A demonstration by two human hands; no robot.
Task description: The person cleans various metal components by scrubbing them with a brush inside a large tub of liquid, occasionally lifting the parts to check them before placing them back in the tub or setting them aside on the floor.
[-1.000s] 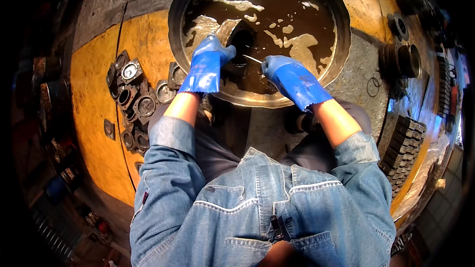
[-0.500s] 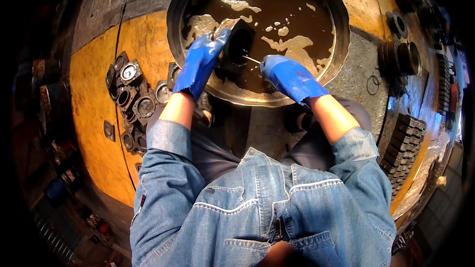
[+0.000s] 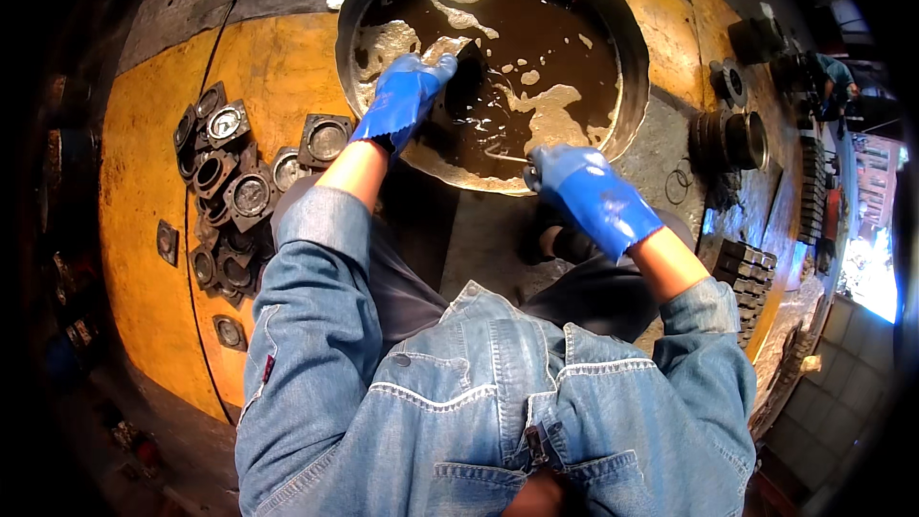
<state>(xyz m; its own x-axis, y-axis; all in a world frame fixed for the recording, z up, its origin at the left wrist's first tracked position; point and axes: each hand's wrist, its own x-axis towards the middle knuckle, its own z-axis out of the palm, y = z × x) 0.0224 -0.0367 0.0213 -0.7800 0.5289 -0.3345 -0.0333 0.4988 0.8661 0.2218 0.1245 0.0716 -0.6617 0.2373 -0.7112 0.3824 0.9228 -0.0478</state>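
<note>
Both my hands wear blue rubber gloves over a large round metal basin (image 3: 636, 57) of brown liquid with patches of foam. In my left hand (image 3: 398, 103) is a dark, blocky metal part (image 3: 466, 75), gripped at its upper edge and tilted at the liquid's surface. Shadow hides much of its lower side. My right hand (image 3: 586, 190), at the basin's near right rim, is closed around a thin metal rod (image 3: 504, 155). The rod's tip points left over the liquid, apart from the dark part.
Square metal parts with round openings (image 3: 251, 193) lie heaped on the yellow floor plate (image 3: 144, 182) at left. To the right stand dark metal rings (image 3: 745, 141), thin loops (image 3: 678, 186) and stacked dark blocks (image 3: 745, 273). A person (image 3: 835, 81) is at the far right.
My right hand has drawn back toward the near rim, taking the rod away from the dark part. My left hand still holds that part, now lower and in the liquid's shadow. The view has shifted.
</note>
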